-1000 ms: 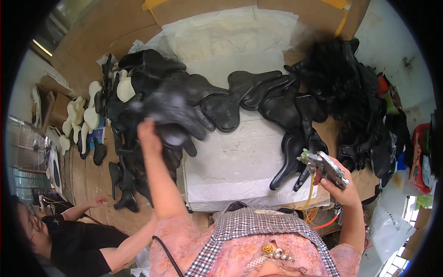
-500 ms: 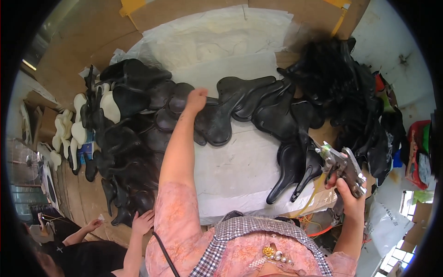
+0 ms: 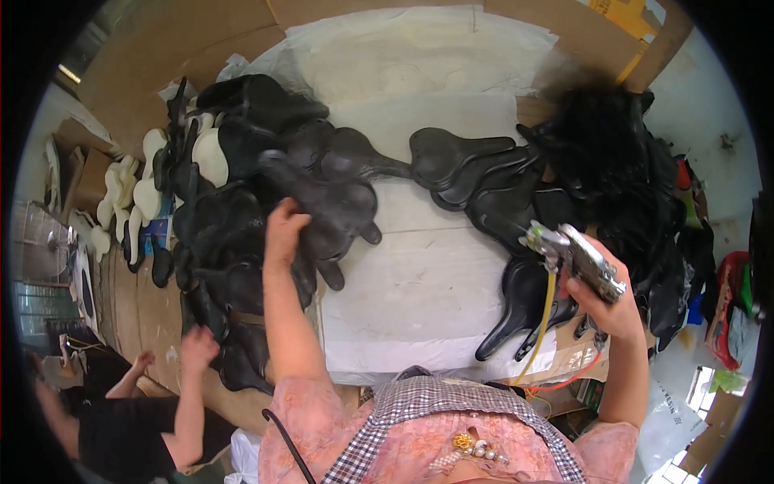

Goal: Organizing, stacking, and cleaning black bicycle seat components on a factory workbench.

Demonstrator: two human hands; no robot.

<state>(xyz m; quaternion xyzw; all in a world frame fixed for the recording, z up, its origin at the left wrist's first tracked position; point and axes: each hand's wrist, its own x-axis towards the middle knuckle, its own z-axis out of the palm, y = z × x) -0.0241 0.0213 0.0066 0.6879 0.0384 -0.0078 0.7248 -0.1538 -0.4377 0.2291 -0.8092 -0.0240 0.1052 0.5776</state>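
Note:
My right hand (image 3: 606, 294) grips a silver spray gun (image 3: 576, 254) with a thin yellow hose (image 3: 550, 302) running down from it. The gun points left, above the black saddle-shaped pieces on the right. On the left, my left hand (image 3: 284, 234) is beside a slightly blurred black saddle-shaped piece (image 3: 334, 202), its thumb apart from the fingers. That piece lies on a pile of similar ones (image 3: 218, 214). Farther off, another black saddle-shaped piece (image 3: 347, 152) reaches its narrow end toward the overlapping row (image 3: 455, 153) on the right.
White paper (image 3: 403, 298) covers the middle of the work surface. A tall black heap (image 3: 605, 161) stands at the right. Cream saddle-shaped pieces (image 3: 121, 189) lie at the far left. A co-worker's hand (image 3: 199, 348) is beside the left pile. Cardboard (image 3: 355, 16) walls the back.
A black saddle-shaped piece from the middle row now lies on the left pile. My left hand has drawn back toward me and left. The spray gun stays in my right hand, slightly raised.

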